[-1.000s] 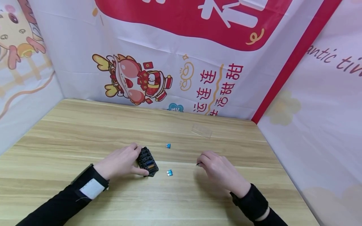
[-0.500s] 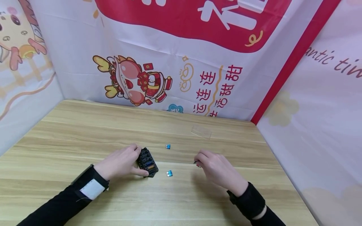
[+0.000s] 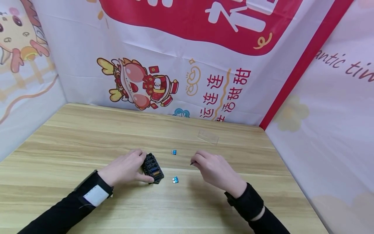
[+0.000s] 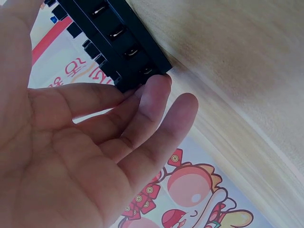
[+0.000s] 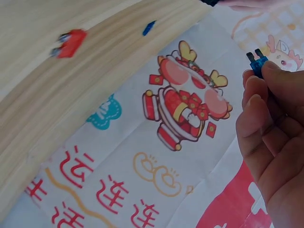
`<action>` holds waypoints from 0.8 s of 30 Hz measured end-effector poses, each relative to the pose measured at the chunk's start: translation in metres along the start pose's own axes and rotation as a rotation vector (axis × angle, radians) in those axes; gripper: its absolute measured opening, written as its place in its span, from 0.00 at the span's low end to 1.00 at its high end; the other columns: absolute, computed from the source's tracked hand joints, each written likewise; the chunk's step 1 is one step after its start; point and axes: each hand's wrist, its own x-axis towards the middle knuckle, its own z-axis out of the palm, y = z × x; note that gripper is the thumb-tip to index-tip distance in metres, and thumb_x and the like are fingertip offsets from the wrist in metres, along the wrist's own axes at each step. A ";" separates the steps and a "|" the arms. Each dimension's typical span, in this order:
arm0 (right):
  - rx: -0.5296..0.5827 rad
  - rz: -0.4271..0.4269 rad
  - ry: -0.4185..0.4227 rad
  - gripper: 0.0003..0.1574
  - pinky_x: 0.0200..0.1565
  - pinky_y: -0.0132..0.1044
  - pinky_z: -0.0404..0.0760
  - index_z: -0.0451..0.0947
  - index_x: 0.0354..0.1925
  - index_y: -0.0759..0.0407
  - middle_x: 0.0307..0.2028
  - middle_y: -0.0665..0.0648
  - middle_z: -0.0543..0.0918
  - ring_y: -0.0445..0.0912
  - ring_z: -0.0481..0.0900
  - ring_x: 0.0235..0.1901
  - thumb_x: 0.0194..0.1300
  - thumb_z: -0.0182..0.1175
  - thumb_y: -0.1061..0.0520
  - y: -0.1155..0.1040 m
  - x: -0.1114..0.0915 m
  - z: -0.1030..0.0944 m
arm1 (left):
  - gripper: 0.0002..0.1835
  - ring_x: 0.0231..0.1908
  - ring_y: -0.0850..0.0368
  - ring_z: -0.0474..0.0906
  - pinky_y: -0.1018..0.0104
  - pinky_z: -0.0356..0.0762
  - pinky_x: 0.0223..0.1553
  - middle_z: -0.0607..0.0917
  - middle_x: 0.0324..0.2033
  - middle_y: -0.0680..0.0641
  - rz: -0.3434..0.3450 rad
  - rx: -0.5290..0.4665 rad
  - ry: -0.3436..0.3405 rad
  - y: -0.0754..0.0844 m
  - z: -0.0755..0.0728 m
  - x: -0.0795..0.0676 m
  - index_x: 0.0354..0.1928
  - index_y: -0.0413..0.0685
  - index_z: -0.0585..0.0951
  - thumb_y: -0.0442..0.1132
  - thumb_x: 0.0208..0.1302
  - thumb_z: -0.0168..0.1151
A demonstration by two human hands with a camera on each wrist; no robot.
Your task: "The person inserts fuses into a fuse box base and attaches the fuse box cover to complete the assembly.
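Note:
A black fuse box (image 3: 153, 168) lies tilted near the table's middle, with a blue and an orange fuse in its near end. My left hand (image 3: 125, 168) holds it by the left side, thumb at the near end. In the left wrist view, fingertips (image 4: 156, 88) touch one end of the box. My right hand (image 3: 217, 170), just above the table, pinches a small blue blade fuse (image 5: 259, 64), its two prongs free of the fingertips. Two loose blue fuses lie right of the box, one farther back (image 3: 174, 152), one nearer (image 3: 175, 179).
A clear flat plastic piece (image 3: 208, 136) lies toward the back right. The right wrist view has a blurred red fuse (image 5: 71, 43) over the tabletop, not visible in the head view. Printed cloth walls (image 3: 163, 42) stand behind and beside the wooden table (image 3: 87, 126).
My right hand has moved left toward the fuse box, still pinching its fuse. The left hand, the fuse box and the two loose blue fuses stay in place.

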 end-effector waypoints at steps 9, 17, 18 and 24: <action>0.026 -0.019 -0.016 0.04 0.26 0.22 0.69 0.78 0.37 0.56 0.32 0.47 0.75 0.34 0.71 0.23 0.62 0.63 0.60 -0.008 0.021 0.005 | 0.55 0.53 0.41 0.72 0.48 0.69 0.50 0.75 0.52 0.34 0.006 0.024 0.009 -0.001 -0.001 -0.001 0.57 0.31 0.74 0.76 0.44 0.60; 0.069 -0.029 -0.056 0.04 0.30 0.22 0.70 0.78 0.37 0.55 0.32 0.46 0.75 0.34 0.72 0.26 0.62 0.63 0.60 -0.009 0.033 0.011 | 0.54 0.53 0.39 0.72 0.47 0.70 0.49 0.76 0.51 0.34 0.007 0.065 0.023 -0.001 -0.002 0.000 0.57 0.32 0.74 0.76 0.43 0.60; 0.078 -0.033 -0.062 0.04 0.31 0.22 0.70 0.78 0.37 0.55 0.33 0.46 0.76 0.34 0.72 0.26 0.62 0.63 0.61 -0.009 0.035 0.012 | 0.54 0.52 0.39 0.72 0.47 0.70 0.48 0.76 0.51 0.34 0.007 0.069 0.024 -0.001 -0.002 0.000 0.57 0.32 0.74 0.76 0.43 0.60; 0.099 -0.063 -0.059 0.04 0.33 0.22 0.71 0.79 0.37 0.55 0.33 0.46 0.77 0.34 0.75 0.29 0.62 0.63 0.61 -0.011 0.046 0.017 | 0.54 0.51 0.40 0.73 0.46 0.70 0.48 0.77 0.50 0.36 0.012 0.072 0.022 -0.001 -0.003 0.000 0.56 0.33 0.75 0.77 0.42 0.60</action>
